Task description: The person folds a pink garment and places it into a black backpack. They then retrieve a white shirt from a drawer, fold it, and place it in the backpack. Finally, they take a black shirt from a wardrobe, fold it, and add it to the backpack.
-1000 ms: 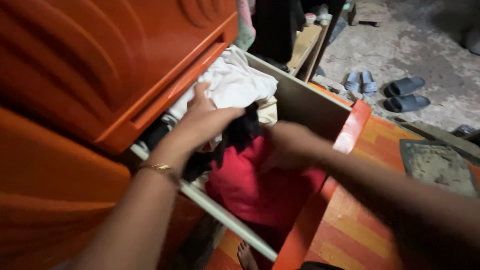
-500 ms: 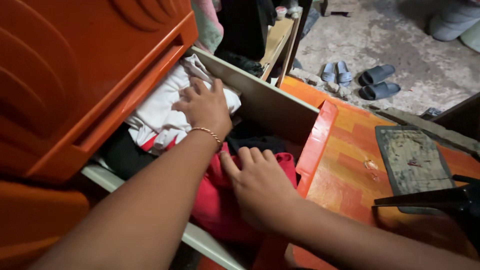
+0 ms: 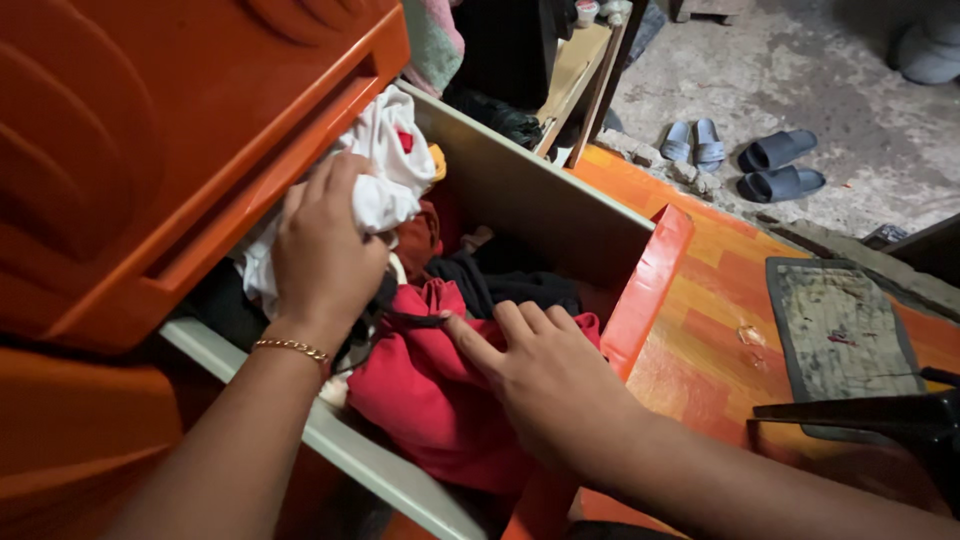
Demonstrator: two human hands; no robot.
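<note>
The white cloth is now bunched and lifted at the back of the open orange drawer, where 0.5 s ago it lay flatter under a spread palm. The left hand, with a thin gold bracelet at its wrist, has gone from pressing flat to a clenched grasp on that cloth, fingers curled round a fistful of it just under the edge of the drawer above. With the cloth pulled up, a darker red piece and a small yellow bit that were covered a moment ago show just beyond the left hand's knuckles. The right hand has hardly shifted: it lies open and flat, holding nothing, fingers stretched over the red garment at the front of the drawer, its fingertips touching a black strap or drawstring that runs between the 2 hands. Black clothing sits just past the right hand's fingertips, against the drawer's pale inner wall. As a judgement, the change reads as sorting through the pile: the top layer is being raised by the left hand while the right keeps the red garment pinned down, so what lies underneath comes into sight. Well apart to the right of the right hand, 2 pairs of slippers rest on the concrete floor and a dark mat lies on the orange striped floor covering.
</note>
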